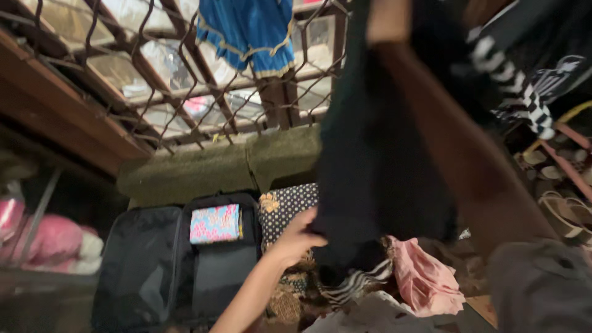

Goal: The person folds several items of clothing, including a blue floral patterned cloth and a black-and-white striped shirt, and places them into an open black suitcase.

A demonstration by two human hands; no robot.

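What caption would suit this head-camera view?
Left hand grips a hanging dark garment above an open black suitcase.

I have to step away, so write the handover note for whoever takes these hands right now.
Left hand: gripping the lower edge of the black garment, held up in the air.
Right hand: raised at the top of the view, its forearm crossing the picture; whether it grips the garment cannot be told.
Open black suitcase lies below, with a folded pink and blue floral cloth inside.
Loose clothes, among them a pink garment, are piled to the right.
Done: one folded cloth packed.
Left: the black garment and the pile are outside the suitcase.
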